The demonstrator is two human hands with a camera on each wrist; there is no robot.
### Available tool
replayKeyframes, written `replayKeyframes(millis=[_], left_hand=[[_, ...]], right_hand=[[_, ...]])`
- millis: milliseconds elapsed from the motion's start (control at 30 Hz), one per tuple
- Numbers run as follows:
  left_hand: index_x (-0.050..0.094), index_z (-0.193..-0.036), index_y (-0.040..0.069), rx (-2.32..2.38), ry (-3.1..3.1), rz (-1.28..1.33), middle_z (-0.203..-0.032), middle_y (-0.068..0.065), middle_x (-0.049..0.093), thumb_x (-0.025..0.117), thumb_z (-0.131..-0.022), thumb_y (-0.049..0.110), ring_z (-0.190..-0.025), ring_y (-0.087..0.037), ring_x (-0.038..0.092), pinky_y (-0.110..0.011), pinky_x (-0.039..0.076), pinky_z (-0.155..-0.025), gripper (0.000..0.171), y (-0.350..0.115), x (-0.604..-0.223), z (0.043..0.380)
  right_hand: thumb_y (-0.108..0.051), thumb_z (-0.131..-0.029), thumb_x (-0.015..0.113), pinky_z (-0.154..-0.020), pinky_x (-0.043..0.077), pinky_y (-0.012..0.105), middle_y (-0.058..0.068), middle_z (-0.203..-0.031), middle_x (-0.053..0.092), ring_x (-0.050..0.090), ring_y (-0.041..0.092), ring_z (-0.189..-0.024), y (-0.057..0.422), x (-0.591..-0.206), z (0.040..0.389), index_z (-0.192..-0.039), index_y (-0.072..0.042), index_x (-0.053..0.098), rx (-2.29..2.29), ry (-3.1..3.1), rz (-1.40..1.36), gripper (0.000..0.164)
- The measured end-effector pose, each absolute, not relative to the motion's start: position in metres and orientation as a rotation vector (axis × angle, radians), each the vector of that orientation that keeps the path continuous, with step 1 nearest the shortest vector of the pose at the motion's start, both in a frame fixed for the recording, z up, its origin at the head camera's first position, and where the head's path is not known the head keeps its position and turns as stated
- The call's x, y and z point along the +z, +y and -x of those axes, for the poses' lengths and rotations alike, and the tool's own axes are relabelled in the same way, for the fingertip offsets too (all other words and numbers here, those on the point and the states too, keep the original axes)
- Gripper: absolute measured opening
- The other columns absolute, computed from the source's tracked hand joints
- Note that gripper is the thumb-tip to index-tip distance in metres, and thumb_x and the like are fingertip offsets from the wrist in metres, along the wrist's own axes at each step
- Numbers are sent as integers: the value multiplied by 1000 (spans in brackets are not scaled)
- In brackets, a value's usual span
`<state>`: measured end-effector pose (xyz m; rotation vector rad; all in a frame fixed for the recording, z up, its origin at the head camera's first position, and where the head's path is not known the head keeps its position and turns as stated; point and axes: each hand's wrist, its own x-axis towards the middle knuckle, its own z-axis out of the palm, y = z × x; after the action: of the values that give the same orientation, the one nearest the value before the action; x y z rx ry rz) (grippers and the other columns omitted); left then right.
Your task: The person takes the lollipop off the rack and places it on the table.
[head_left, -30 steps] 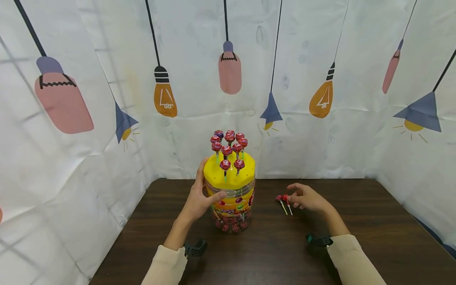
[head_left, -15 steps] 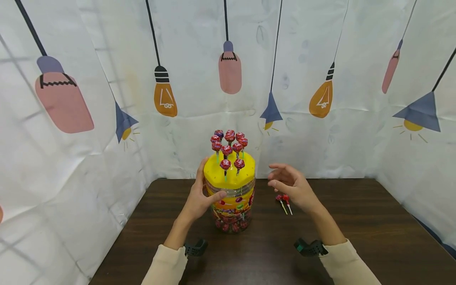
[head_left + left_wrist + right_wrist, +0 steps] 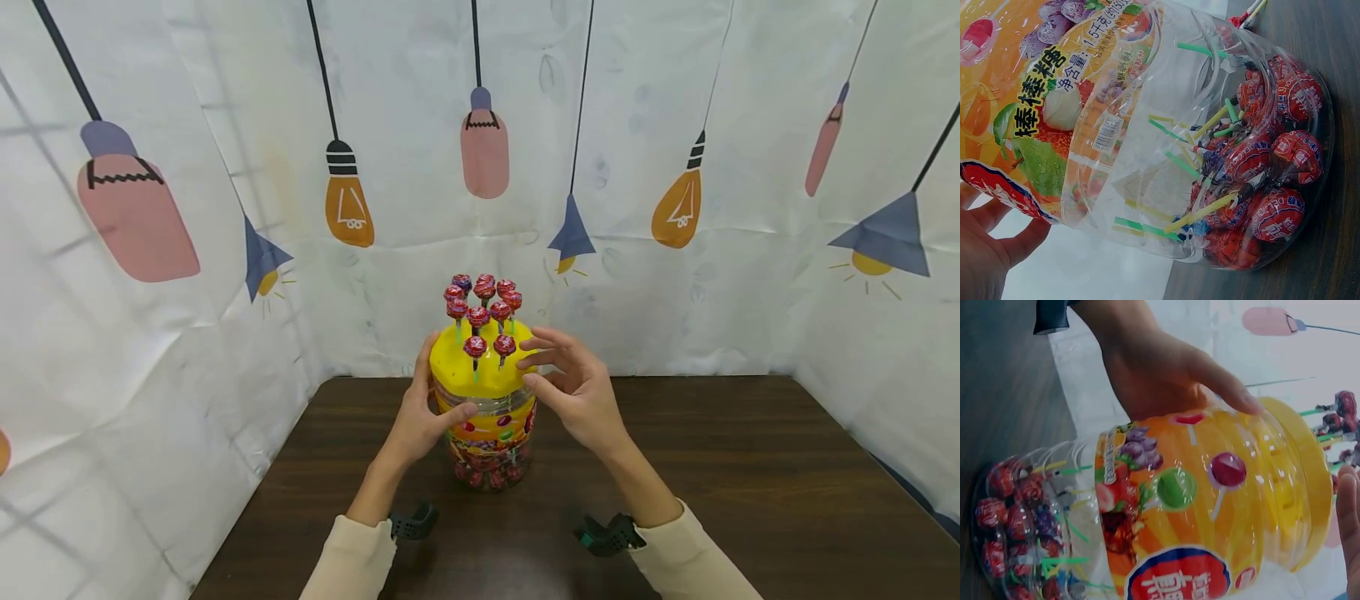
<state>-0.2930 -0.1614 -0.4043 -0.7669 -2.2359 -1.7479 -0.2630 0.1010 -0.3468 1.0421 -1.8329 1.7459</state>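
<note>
A person's left hand (image 3: 417,421) curls round the left side of a candy jar (image 3: 491,429), thumb across its front below the lid, on a dark table (image 3: 795,467). The upright jar, part-filled with wrapped candies (image 3: 1298,156), looks smooth, fairly stiff and moderately heavy; its body seems the surest hold. Lollipops (image 3: 477,317) stand on sticks in the yellow lid (image 3: 487,385). They appear light and hard-headed, with slick wrappers and thin, bendable sticks, best pinched by the head or just beneath it. At right, the right hand (image 3: 576,396) hovers beside the lid, bent fingers parted from the thumb, nothing visible between them. A loose lollipop (image 3: 1238,21) lies right of the jar.
</note>
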Motion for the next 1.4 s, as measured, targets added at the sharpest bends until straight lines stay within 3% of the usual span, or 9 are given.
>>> replayKeyframes(millis=[467,733,1033,1400], left_hand=[[3,-164,39,-1746,-2248,767,-159,-3,39,79,-89,36,-135,-33,52,-61,46,-109,106,-161,-403,295],[4,-163,43,-1733,-2249,758,-159,-4,40,79,-88,39,-135,-33,52,-60,47,-109,106,-161,-404,295],[3,-161,48,-1726,-2257,750,-158,-5,42,79,-89,39,-133,-33,55,-58,49,-107,105,-161,-404,296],[3,-162,47,-1729,-2252,742,-158,-5,42,78,-89,40,-133,-32,54,-58,49,-107,105,-162,-406,295]], right_hand=[[7,-92,69,-80,63,32,17,-137,60,71,18,-104,81,-335,265,-145,-7,53,1683,-1896,-1026,57],[7,-91,70,-63,55,25,14,-125,65,66,18,-99,78,-338,269,-144,-9,55,1583,-1946,-1035,58],[7,-90,72,-56,51,23,14,-105,68,62,15,-90,76,-338,270,-142,-7,57,1480,-1947,-1046,56],[7,-90,71,-63,58,24,15,-112,70,66,19,-91,71,-337,270,-139,-3,61,1467,-1896,-1042,51]])
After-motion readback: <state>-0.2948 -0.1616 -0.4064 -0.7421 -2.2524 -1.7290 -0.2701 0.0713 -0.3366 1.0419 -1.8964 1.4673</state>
